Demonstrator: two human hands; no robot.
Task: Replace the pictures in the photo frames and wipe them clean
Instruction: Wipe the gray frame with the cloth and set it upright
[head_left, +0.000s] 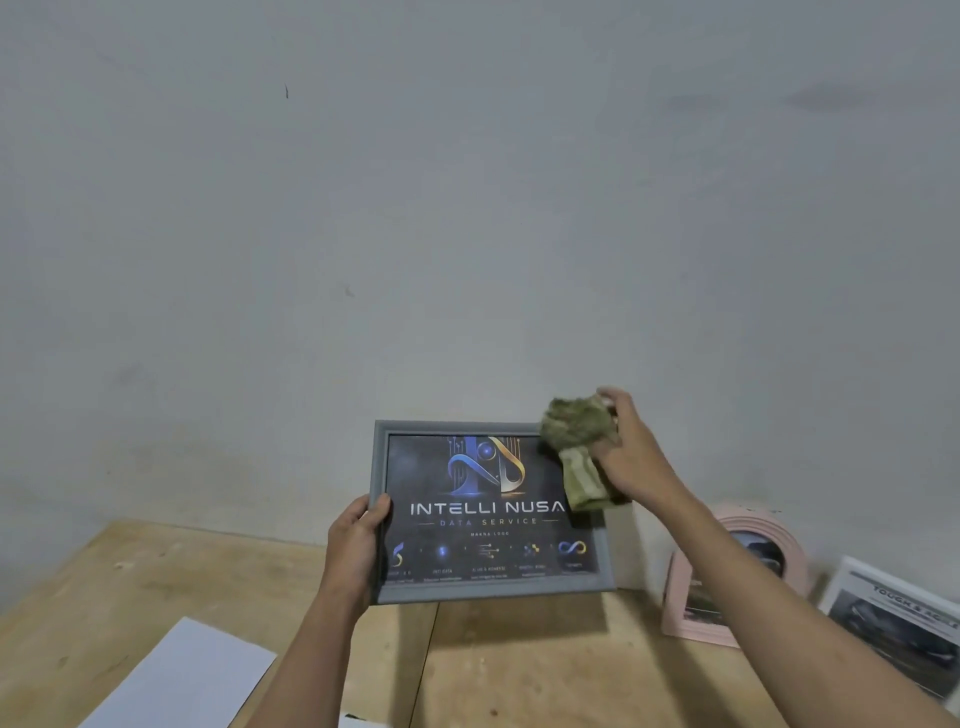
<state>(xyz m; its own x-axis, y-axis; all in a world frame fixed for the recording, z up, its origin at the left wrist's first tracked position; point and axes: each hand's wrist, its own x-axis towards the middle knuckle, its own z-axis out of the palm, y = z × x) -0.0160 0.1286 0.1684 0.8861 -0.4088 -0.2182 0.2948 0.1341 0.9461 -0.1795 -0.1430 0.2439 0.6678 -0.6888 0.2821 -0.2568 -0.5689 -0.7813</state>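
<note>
Above the wooden table, the left hand grips the gray photo frame by one edge while the right hand squeezes a green rag on its top corner, so a hard push could tip it loose.

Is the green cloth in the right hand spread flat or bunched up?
Bunched up: the green cloth forms a crumpled wad gripped by the right hand.

left hand: raised at 6 o'clock, thumb over front, fingers curled round an edge | right hand: forearm in from 4 o'clock, fingers apparently bunched in a grip
</note>
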